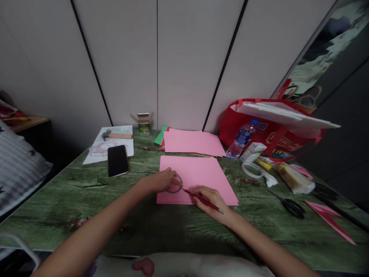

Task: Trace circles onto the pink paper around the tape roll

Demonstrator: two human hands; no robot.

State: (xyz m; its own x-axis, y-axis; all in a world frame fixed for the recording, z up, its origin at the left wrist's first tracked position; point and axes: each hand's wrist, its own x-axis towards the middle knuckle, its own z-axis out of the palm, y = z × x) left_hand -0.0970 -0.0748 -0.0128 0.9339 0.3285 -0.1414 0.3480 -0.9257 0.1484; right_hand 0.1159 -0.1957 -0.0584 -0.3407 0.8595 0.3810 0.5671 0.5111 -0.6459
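Observation:
A sheet of pink paper [201,175] lies on top of a thin pile in the middle of the table. On its left part my left hand [163,181] is closed on a thin grey ring [176,191], which lies flat against the sheet. My right hand [211,195] rests on the lower right of the paper, its fingers wrapped round a slim red pencil [215,208] with a silvery end. The pencil's point is at or very near the ring's right edge; I cannot make out a drawn line.
Behind lies more pink paper [193,142]. To the left are a phone [118,161] and a hammer [119,135]; a small box [144,127] stands near the wall. Rightward are a water bottle [242,139], a red bag [230,121], a tape roll [250,171] and scissors [292,207].

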